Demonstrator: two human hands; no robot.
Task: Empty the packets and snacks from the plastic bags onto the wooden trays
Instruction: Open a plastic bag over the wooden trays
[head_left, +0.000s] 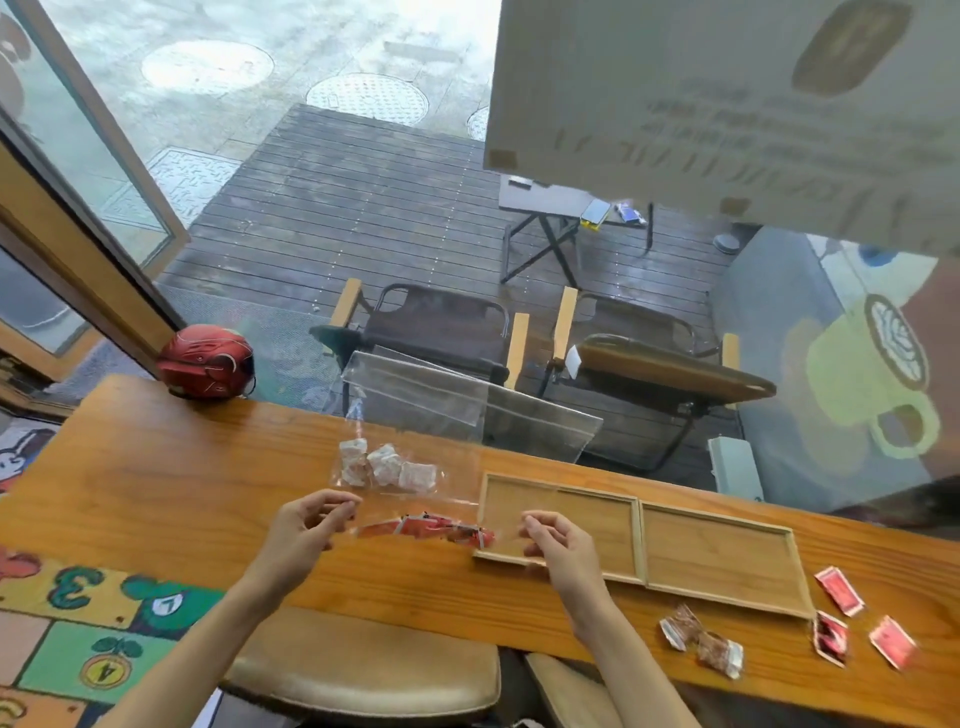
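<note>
Two empty wooden trays lie side by side on the wooden counter, the left tray (597, 530) and the right tray (722, 561). A clear plastic bag of red packets (431, 527) stretches between my hands, its right end over the left tray's corner. My left hand (306, 525) pinches the bag's left edge. My right hand (556, 540) pinches its right end above the left tray. Behind it lies a second clear bag with white wrapped snacks (384, 467). Loose red packets (839, 590) and two wrapped snacks (701, 636) lie on the counter right of the trays.
A red helmet (205, 361) sits at the counter's far left corner. Two clear plastic bags (415, 395) lean against the window behind the counter. A padded stool (363, 670) stands below the near edge. Chairs and a deck are outside the glass.
</note>
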